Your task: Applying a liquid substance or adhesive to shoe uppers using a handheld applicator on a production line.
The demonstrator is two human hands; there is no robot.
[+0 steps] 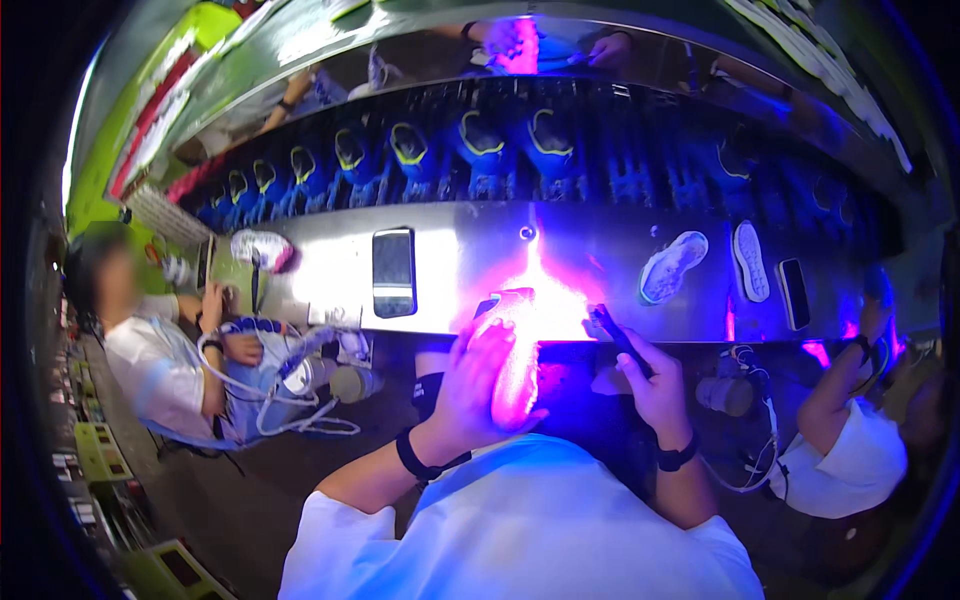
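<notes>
My left hand [478,385] is closed around a shoe sole [517,385], fingers over its side. Its toe points up toward the bench edge, and strong pink-violet light washes out its surface. In my right hand [660,395] is a slim dark-handled brush [625,345], its head slanting up and left toward the glare. A gap separates the brush head from the sole; its bristles cannot be made out. Both hands are at the near edge of the metal bench [460,250].
Behind the bench, a conveyor carries a row of blue shoe uppers [409,145]. On the bench lie a phone [394,272], two white soles [674,267] [748,262], another phone [794,294] and a white-and-pink shoe [262,249]. People sit at left [170,370] and right [850,450].
</notes>
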